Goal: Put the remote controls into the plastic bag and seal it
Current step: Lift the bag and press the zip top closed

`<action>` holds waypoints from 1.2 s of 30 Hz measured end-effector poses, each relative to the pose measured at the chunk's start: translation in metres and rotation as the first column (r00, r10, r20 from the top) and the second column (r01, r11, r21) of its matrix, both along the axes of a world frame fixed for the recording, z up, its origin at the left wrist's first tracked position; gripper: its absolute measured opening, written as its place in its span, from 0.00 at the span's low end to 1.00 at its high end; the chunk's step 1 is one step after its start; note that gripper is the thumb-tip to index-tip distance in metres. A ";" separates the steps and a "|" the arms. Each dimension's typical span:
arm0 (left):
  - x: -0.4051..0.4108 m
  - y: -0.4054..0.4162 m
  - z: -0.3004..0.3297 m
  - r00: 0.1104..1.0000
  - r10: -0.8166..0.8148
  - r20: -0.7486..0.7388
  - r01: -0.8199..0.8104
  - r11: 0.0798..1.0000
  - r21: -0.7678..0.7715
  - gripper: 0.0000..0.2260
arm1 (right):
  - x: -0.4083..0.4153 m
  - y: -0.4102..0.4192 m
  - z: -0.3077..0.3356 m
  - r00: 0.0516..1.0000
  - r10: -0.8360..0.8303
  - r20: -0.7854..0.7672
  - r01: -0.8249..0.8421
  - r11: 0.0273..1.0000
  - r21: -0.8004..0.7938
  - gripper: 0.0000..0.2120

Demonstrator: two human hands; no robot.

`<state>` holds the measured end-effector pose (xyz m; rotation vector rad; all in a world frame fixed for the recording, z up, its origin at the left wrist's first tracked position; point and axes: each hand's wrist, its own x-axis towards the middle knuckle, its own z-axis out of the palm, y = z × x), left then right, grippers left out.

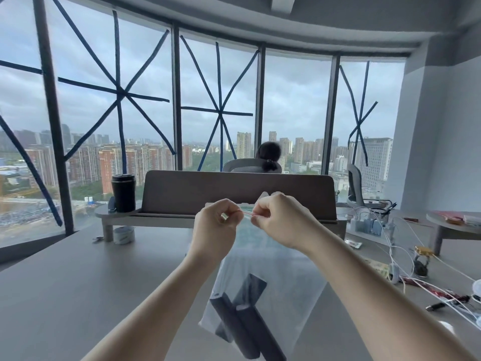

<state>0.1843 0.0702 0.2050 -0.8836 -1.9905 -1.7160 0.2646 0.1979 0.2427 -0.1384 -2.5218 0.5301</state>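
Sealing step. Remotes already inside plastic bag, sunk to its lower end, near edge of bench. Bag held up by its top. Left hand and right hand close together, each pinching the red zip strip at bag mouth. Next, probably: press strip shut, slide pinch along full width, check no gap.

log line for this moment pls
stage: sealing | remote controls: inside plastic bag | left hand: pinching bag's top strip | right hand: pinching same strip | bag: held up above table
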 end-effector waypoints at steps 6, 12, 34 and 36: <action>-0.019 -0.021 -0.004 0.995 0.079 0.060 -0.084 0.993 0.084 0.06 | 0.009 0.007 -0.015 0.995 -0.094 0.014 0.093 0.992 0.083 0.08; -0.041 -0.052 -0.007 0.986 0.137 0.093 -0.149 0.980 0.134 0.07 | 0.017 0.008 -0.025 0.995 -0.098 0.005 0.096 0.988 0.123 0.08; -0.116 -0.134 -0.024 0.958 0.164 0.235 -0.219 0.947 0.235 0.10 | -0.043 -0.051 -0.016 0.996 -0.053 -0.078 0.069 0.972 0.224 0.22; -0.136 -0.140 -0.028 0.943 0.205 0.263 -0.264 0.942 0.210 0.10 | -0.079 -0.053 -0.022 0.994 -0.033 -0.104 0.049 0.987 0.154 0.21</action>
